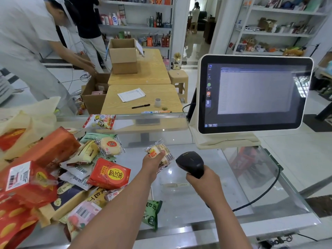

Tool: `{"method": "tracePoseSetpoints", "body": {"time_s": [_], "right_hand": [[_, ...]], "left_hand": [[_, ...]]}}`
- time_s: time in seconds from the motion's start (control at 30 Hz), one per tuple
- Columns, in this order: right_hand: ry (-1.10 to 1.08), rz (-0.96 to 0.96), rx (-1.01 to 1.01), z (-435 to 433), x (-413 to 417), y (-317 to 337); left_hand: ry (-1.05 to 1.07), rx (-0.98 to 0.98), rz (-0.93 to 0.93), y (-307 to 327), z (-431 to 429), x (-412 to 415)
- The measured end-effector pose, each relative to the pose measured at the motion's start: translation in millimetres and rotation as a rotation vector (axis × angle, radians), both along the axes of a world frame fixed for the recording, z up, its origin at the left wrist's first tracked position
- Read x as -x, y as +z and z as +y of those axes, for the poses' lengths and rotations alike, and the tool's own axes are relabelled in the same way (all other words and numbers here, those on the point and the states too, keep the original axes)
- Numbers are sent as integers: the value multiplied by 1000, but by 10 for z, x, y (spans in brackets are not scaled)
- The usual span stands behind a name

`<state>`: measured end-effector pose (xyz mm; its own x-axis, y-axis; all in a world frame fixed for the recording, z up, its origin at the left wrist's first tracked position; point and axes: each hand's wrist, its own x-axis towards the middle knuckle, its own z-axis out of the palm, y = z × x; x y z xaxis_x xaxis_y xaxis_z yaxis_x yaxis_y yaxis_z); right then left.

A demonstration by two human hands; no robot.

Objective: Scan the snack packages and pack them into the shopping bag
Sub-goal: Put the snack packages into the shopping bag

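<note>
Checkout scene on a glass counter (206, 200). The left hand (152, 165) pinches a small clear-wrapped rice cracker packet (159, 155), thumb pressed on its printed face and fingers curled beneath, holding it above the glass. The right hand (203, 182) is wrapped around the grip of a black barcode scanner (190, 163), whose head lies just beside the packet and is turned toward it; a dark cable (260, 193) runs from the scanner across the counter. To the left lies a heap of snack packages (59, 169): an orange bag (53, 150), a red box with a yellow disc (110, 174), a round cracker in clear wrap (110, 146), a green packet (152, 214) near the counter's front edge, and a red-and-white packet (99, 121) at the far edge. At far left stands a cream-coloured shopping bag (34, 119), its mouth slack; a red-orange package shows in it, the rest of its contents hidden. A point-of-sale monitor (255, 94) stands at right, showing a pale window. Beyond, an open cardboard box (124, 56) sits on a wooden table (143, 99); its interior cannot be seen. A second open carton (95, 92) on the floor holds small boxes.
</note>
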<state>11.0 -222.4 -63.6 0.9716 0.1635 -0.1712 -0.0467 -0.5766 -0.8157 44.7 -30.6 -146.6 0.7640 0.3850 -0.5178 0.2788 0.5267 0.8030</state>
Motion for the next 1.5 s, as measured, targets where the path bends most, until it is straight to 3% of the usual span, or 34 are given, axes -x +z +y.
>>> {"method": "tracePoseSetpoints", "body": {"time_s": [0.13, 0.4, 0.57, 0.67, 0.8, 0.93, 1.07, 1.2, 1.33, 1.4, 1.5], "right_hand": [[89, 39, 10, 64, 29, -122], [96, 15, 221, 182, 39, -378], [56, -143, 351, 283, 12, -214], [26, -288, 236, 421, -4, -20], [204, -337, 9, 814, -36, 156], [288, -217, -276, 1287, -24, 345], [177, -170, -495, 1666, 62, 568], [204, -59, -651, 2079, 198, 776], [301, 97, -713, 2525, 436, 906], [335, 199, -789, 2709, 559, 982], [366, 288, -837, 2932, 754, 1108]], "left_hand": [[1, 13, 2, 26, 7, 11], [37, 81, 27, 134, -6, 19], [61, 158, -16, 388, 49, 50], [48, 109, -79, 591, 127, 69], [-96, 103, -127, 935, 257, 188], [-148, 46, -119, 1334, 498, 365], [-139, -200, -132, 1756, 874, 653], [-83, -516, -105, 2027, 1304, 1045], [240, -930, -97, 1975, 1774, 1456], [389, -1202, 35, 1875, 2080, 1699], [371, -1475, 427, 1599, 2574, 2130]]}}
